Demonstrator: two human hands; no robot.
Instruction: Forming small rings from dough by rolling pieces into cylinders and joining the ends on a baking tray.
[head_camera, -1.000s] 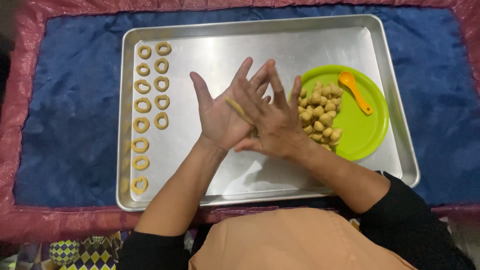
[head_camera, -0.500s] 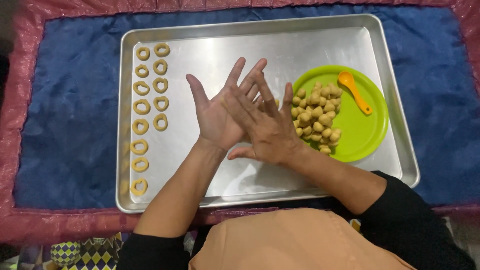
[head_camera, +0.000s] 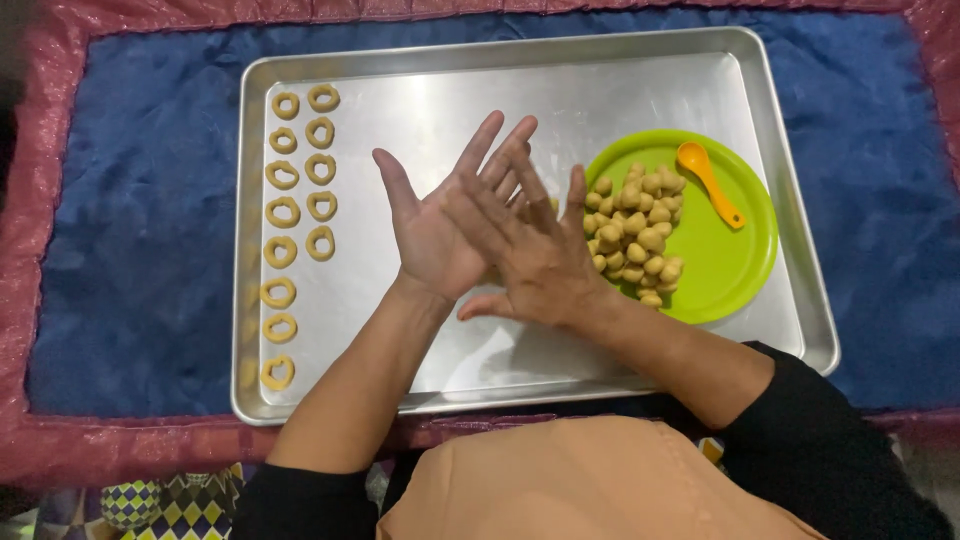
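Centrally, the left hand and right hand are pressed palm to palm, fingers spread flat; whatever is held between them is hidden. Beneath lie a silver metal baking tray, small yellow dough rings, a round green plastic plate and a blue quilted cloth.

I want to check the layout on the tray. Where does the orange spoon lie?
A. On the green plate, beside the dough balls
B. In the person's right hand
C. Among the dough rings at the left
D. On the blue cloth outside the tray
A: the orange spoon lies on the green plate, right of the dough balls and apart from both hands.
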